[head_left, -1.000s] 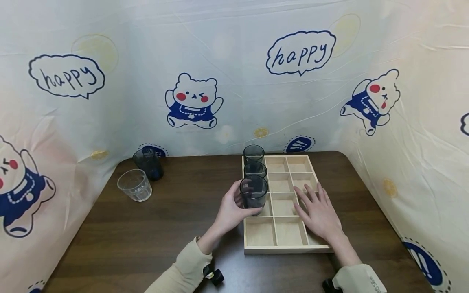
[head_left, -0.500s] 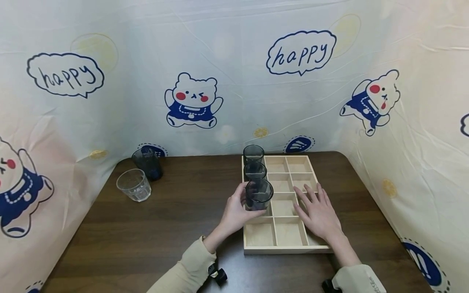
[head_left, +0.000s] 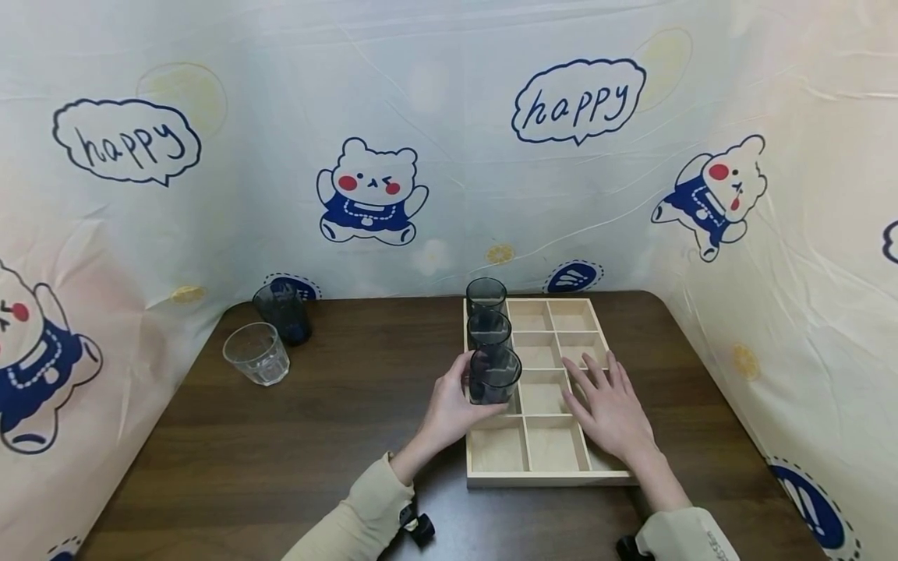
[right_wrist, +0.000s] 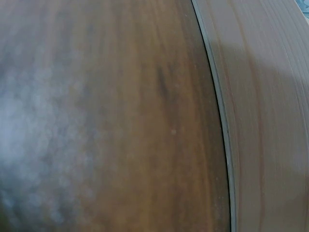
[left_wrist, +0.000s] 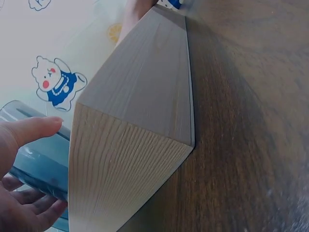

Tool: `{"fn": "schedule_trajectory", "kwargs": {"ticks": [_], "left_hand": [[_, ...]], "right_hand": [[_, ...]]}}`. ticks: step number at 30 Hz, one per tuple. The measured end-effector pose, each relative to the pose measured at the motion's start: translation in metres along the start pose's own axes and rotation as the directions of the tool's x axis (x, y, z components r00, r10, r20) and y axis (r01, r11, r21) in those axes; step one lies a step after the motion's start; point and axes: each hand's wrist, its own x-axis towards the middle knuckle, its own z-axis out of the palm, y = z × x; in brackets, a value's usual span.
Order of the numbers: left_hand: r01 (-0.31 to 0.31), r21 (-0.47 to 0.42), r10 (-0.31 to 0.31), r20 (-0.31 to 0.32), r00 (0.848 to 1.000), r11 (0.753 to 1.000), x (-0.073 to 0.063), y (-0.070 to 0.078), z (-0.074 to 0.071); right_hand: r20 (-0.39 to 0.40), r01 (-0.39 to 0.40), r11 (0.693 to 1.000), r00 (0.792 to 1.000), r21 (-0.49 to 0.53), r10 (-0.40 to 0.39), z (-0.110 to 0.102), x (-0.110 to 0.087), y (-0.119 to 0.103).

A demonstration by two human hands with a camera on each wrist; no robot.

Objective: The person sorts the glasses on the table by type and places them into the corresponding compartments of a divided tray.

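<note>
My left hand [head_left: 449, 405] grips a dark tinted glass [head_left: 495, 375], thumb on the near side and fingers round the far side. The glass is upright over the third compartment from the back in the left column of a wooden divided tray [head_left: 547, 480]. In the left wrist view, the thumb and curled fingers hold the bluish glass [left_wrist: 46, 159] beside the tray's corner [left_wrist: 125, 164]. Two more dark glasses, a rear one [head_left: 486, 291] and a middle one [head_left: 489, 327], stand in the left column behind it. My right hand [head_left: 613, 409] rests over the tray's right side, fingers spread and holding nothing.
On the left of the brown table [head_left: 337, 436] stand a clear glass [head_left: 258, 357] and, behind it, a dark glass [head_left: 284, 313]. A printed cloth [head_left: 449, 117] hangs round the table's back and sides. The right wrist view shows the tabletop and the tray's side [right_wrist: 265, 121].
My left hand has moved slightly right with the dark glass, which now sits a little lower in view over its compartment. My right hand has stayed in place.
</note>
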Motion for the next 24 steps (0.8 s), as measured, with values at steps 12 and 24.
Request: {"fn": "schedule_trajectory", "kwargs": {"ticks": [12,24], "left_hand": [[-0.039,0.17,0.045,-0.03,0.999,0.985,-0.0022,-0.0041,0.0012],[-0.071,0.317,0.097,-0.067,0.993,0.946,-0.006,-0.0081,0.005]], "right_hand": [[-0.008,0.006,1.0,1.0,-0.012,-0.006,0.0008,-0.0003,0.0013],[-0.005,0.012,1.0,1.0,-0.009,-0.012,0.0022,-0.0007,0.0035]]}}
